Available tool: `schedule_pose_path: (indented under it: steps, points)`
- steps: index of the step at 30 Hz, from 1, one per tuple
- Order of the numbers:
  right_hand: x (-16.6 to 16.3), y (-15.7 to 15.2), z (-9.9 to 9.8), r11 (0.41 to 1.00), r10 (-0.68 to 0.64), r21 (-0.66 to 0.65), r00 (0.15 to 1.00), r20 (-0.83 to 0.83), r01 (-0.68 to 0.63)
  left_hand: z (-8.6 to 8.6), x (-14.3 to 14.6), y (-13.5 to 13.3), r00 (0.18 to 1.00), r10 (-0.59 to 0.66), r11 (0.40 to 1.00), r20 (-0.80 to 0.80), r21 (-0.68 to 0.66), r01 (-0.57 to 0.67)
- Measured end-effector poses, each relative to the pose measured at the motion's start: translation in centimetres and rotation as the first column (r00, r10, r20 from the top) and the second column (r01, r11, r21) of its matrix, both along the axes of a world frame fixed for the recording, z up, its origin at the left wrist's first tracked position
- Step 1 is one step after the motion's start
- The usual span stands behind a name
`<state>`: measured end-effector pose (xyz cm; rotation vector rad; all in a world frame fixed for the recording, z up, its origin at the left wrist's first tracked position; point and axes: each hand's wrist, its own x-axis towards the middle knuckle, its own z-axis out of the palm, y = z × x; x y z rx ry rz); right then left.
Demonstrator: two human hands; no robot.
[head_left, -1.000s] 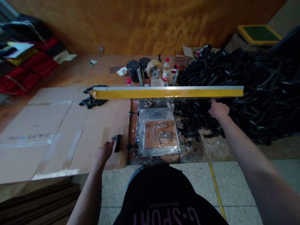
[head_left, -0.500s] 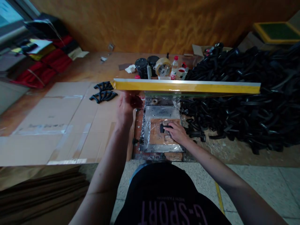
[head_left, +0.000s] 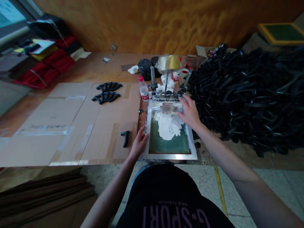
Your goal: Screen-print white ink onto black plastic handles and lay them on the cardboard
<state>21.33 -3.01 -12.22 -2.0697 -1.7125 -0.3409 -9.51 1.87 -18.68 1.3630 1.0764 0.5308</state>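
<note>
A screen-printing frame [head_left: 173,156] lies flat in front of me, with white ink [head_left: 168,128] spread over its green mesh. My left hand [head_left: 139,142] is at the frame's left edge, fingers bent around it with the thumb near the rim. Over the upper right of the frame hovers my right hand [head_left: 189,111], fingers spread and holding nothing. A squeegee [head_left: 169,108] rests at the mesh's far end, just left of those fingers. One black curved handle [head_left: 125,138] lies on the cardboard, left of my left hand.
Black handles form a big pile [head_left: 249,98] on the right. Two rows of handles [head_left: 108,91] lie on the cardboard sheet [head_left: 59,126]. Behind the frame stand a bottle [head_left: 143,90], black tubs [head_left: 144,68], a tape roll [head_left: 169,62] and hinge posts [head_left: 152,76].
The raised frame has come down flat. My left hand has moved nearer to me along its side. My right hand has left the black handle underneath; a single handle now lies on the cardboard.
</note>
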Motion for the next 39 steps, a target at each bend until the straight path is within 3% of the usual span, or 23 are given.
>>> schedule_pose_path:
  steps: [3,6,10,13,15,17,18,22,24,27,28,30,33,35,39]
  points:
    - [-3.3,3.5,-0.3,0.969,0.137,-0.200,0.990,-0.042,-0.142,-2.3,0.3,0.2,0.996,0.022,0.999,-0.089,0.050,-0.018]
    - [-4.8,4.2,-1.6,0.908,0.184,-0.360,0.976,-0.112,-0.213,-3.3,0.3,0.5,0.991,0.034,0.996,-0.127,0.084,-0.024]
    - [-5.4,0.0,-2.7,0.831,0.358,-0.419,0.928,-0.098,-0.365,-3.9,0.1,0.6,0.990,0.048,0.995,-0.131,0.088,-0.037]
    - [-5.4,-3.7,-2.2,0.723,0.542,-0.465,0.837,-0.076,-0.511,-4.1,0.1,0.6,0.990,0.053,0.996,-0.127,0.076,-0.044]
    - [-5.1,-4.8,-1.4,0.654,0.609,-0.493,0.786,-0.108,-0.574,-4.0,0.1,0.5,0.990,0.062,0.996,-0.129,0.070,-0.054]
    - [-4.9,-4.6,-0.8,0.622,0.612,-0.503,0.773,-0.164,-0.600,-3.8,0.2,0.5,0.989,0.067,0.996,-0.135,0.070,-0.058]
    - [-4.9,-4.1,-0.6,0.639,0.589,-0.495,0.789,-0.178,-0.589,-3.6,0.1,0.5,0.988,0.065,0.996,-0.138,0.074,-0.055]
    - [-5.9,-3.3,-1.4,0.802,0.466,-0.391,0.883,-0.061,-0.451,-2.9,0.0,0.5,0.990,0.050,0.995,-0.132,0.088,-0.038]
    - [-6.4,-4.2,-1.9,0.804,0.491,-0.376,0.871,-0.014,-0.460,-2.6,0.0,0.5,0.991,0.053,0.996,-0.122,0.075,-0.044]
    - [-6.1,-5.0,-2.0,0.734,0.556,-0.420,0.827,-0.077,-0.533,-2.2,0.2,0.4,0.993,0.061,0.998,-0.104,0.030,-0.058]
    - [-5.9,-4.6,-1.8,0.732,0.546,-0.421,0.831,-0.109,-0.536,-1.9,0.2,0.4,0.994,0.059,0.998,-0.091,0.010,-0.059]
    - [-5.3,-2.6,-1.0,0.782,0.468,-0.386,0.870,-0.156,-0.490,-1.2,0.3,0.5,0.998,0.042,0.998,-0.040,-0.041,-0.044]
    - [-4.4,1.9,0.8,0.880,0.301,-0.324,0.935,-0.187,-0.348,1.1,0.2,0.7,0.999,0.006,0.994,0.041,-0.112,-0.001]
    - [-3.0,4.1,2.7,0.920,0.203,-0.303,0.964,-0.171,-0.248,3.3,0.2,1.1,0.999,0.016,0.996,0.049,-0.087,-0.011]
    - [3.0,3.9,6.1,0.998,-0.015,-0.067,0.983,-0.182,0.003,8.2,1.3,2.6,0.987,0.086,0.993,0.139,0.069,-0.096]
